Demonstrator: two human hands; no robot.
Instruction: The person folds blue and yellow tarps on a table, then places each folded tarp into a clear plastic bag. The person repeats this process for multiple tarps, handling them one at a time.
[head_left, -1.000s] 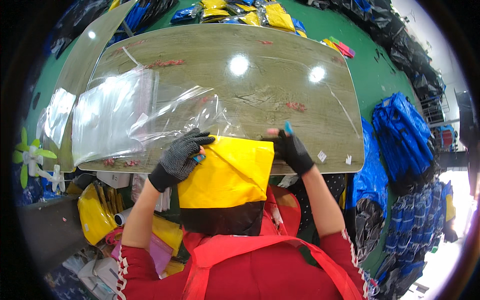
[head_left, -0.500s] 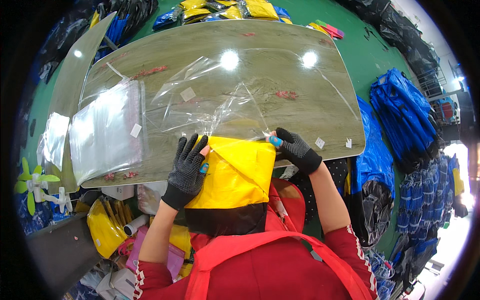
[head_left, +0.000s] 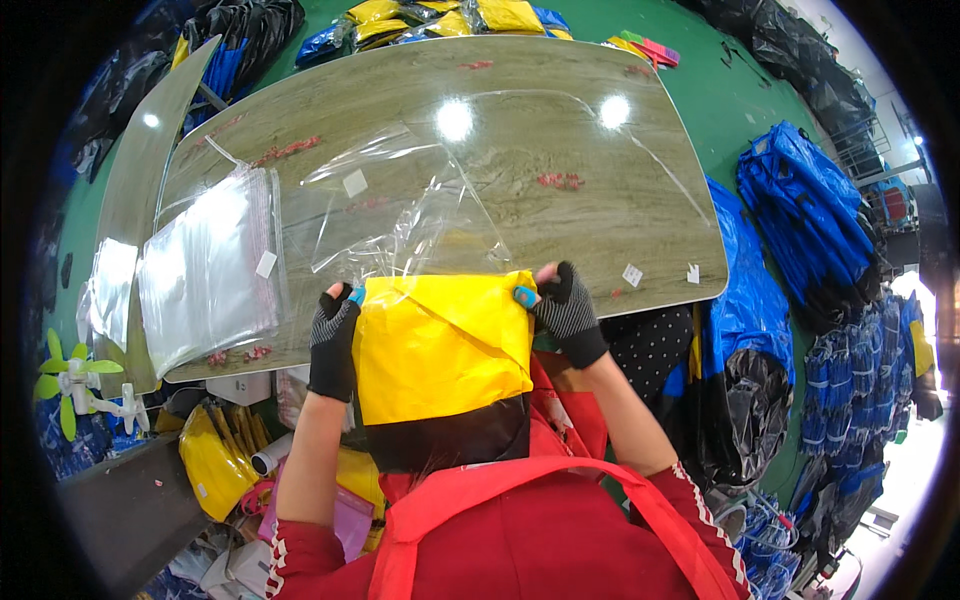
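Note:
A folded yellow-and-black sheet bag (head_left: pixel 440 345) hangs at the table's near edge, its black part toward me. At its far left corner my left hand (head_left: pixel 335 335), in a dark dotted glove with bare fingertips, is closed with the thumb on top. My right hand (head_left: pixel 568 315), gloved alike with blue on the thumb, grips the far right corner. Beyond the yellow edge a clear plastic bag (head_left: pixel 400 215) lies loosely on the table, a small white label on it. Its near end meets the yellow edge; how far it overlaps I cannot tell.
On the left of the wood-grain table (head_left: pixel 600 220) lies a stack of clear plastic bags (head_left: pixel 215 265). Blue-and-black bags (head_left: pixel 805 220) are heaped at the right. Yellow packs (head_left: pixel 215 465) and a small green-bladed fan (head_left: pixel 75 380) are at the lower left. Wrapped packs (head_left: pixel 440 20) lie beyond the table.
My left hand has gone from lying spread on the yellow side to gripping its far left corner. The yellow bag and my right hand have shifted slightly left, and its far edge is straighter.

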